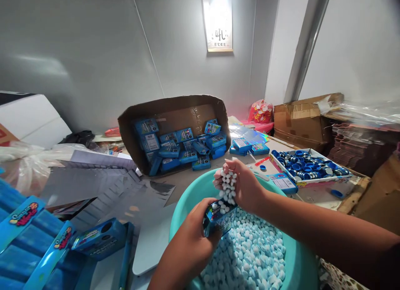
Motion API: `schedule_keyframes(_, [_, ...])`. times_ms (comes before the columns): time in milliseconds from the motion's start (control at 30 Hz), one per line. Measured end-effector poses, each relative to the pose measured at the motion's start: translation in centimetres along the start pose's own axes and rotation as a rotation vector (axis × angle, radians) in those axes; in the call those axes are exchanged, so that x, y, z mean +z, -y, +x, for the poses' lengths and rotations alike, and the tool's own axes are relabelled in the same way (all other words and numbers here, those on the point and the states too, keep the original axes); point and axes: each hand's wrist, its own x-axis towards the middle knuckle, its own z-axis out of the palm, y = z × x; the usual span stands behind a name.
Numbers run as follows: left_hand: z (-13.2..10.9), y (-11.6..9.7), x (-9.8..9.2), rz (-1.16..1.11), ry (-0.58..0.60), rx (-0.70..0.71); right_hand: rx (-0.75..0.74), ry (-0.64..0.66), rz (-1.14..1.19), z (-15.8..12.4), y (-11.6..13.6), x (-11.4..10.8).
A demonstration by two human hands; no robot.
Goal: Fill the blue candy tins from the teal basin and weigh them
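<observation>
In the head view, the held box (214, 213) lies below and slightly to the left of the right hand (245, 186), its open top just under the sweets (229, 183) that trail down from that palm. The left hand (192, 233) grips this one box, thumb along its near top edge and fingers around its side; they cover enough that I cannot tell its long axis. The right hand is curled around its handful, fingertips up, and comes in from the right. Both are over the single tub (179, 223), nearer than the desk's far edge; the sweets in it are too many to count. On the desk (191, 175), one carton (175, 113) lies tipped on its side toward the far edge, with roughly twenty boxes in and at its mouth, too overlapped for an exact count. Three boxes (260, 149) are grouped just right of it, and one box (283, 183) touches the near side of the one tray (325, 182) toward the right edge. That tray holds dozens of caps (308, 169); two more lie loose, one to its left, one before it.
</observation>
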Motion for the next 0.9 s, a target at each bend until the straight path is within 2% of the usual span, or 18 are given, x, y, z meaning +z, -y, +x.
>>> schedule_keyframes(167, [-0.1,-0.3,0.1,-0.004,-0.017,0.018,-0.013,0.007,-0.054,-0.3,0.1,0.3])
schedule_keyframes(300, [0.1,-0.4,0.0,-0.043,-0.016,0.033,-0.044,0.078,-0.133,-0.6,0.0,0.4])
schedule_keyframes(500, [0.3,0.6,0.2,-0.088,-0.062,0.008,-0.086,0.216,-0.284,-1.2,-0.1,0.7])
schedule_keyframes(600, [0.4,0.6,0.3,-0.107,-0.093,0.017,-0.176,0.268,-0.396,-1.2,-0.3,0.6])
schedule_keyframes(700, [0.5,0.2,0.2,-0.117,-0.151,0.003,-0.291,0.247,-0.63,-1.1,-0.5,0.3])
schedule_keyframes(767, [0.6,-0.1,0.1,-0.116,-0.217,-0.027,-0.416,0.241,-0.892,-1.1,-0.6,0.0])
schedule_keyframes(833, [0.7,-0.2,0.0,-0.1,-0.278,-0.047,-0.569,0.299,-1.172,-1.2,-0.7,-0.4])
schedule_keyframes(900, [0.8,-0.1,-0.1,-0.057,-0.304,-0.051,-0.654,0.379,-1.364,-1.2,-0.7,-0.7])
